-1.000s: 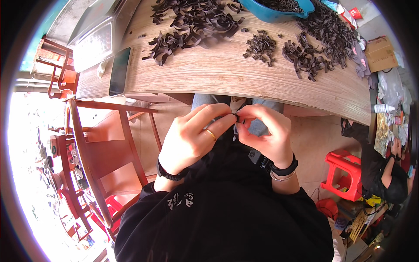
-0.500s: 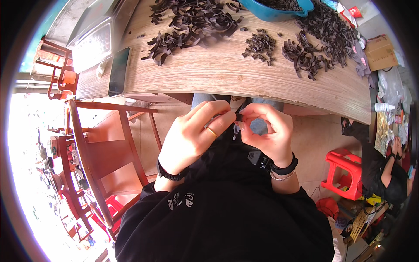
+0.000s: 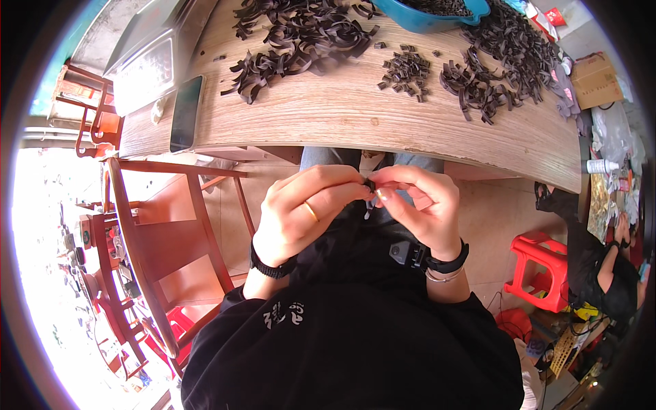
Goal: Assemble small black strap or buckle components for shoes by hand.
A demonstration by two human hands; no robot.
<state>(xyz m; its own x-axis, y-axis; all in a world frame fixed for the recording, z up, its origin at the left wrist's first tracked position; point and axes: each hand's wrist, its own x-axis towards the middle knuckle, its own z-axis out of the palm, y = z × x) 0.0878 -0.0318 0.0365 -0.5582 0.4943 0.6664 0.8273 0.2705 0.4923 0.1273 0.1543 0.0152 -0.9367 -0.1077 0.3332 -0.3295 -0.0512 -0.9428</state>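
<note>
Just off the near edge of a wood-grain table [image 3: 307, 124], above a lap in jeans [image 3: 331, 156], we see two bare hands brought together over one small dark piece [image 3: 370, 184]. The left hand [image 3: 290, 210], a gold-coloured ring [image 3: 311, 211] on one finger, has its fingertips closed on the piece from one side; the right hand [image 3: 434, 208] pinches it from the other, thumb and forefinger meeting it, though the fingers hide most of its shape from us. On the table, a heap of dark strips [image 3: 301, 42] spreads left of the middle, well back from the near edge, and a second, larger heap [image 3: 514, 63] runs along toward the right edge. Between them we find a small pile of short dark pieces [image 3: 405, 73], with a blue bowl [image 3: 416, 24] of dark bits behind it. A phone [image 3: 186, 115] lies by the near left corner, its lower end close to the near edge, beside a clear plastic container [image 3: 145, 74] at the left edge. Beyond the table's near left corner we see a wooden chair [image 3: 179, 239]; past the near right corner, a red plastic stool [image 3: 538, 271] and another person [image 3: 605, 280] in black.
</note>
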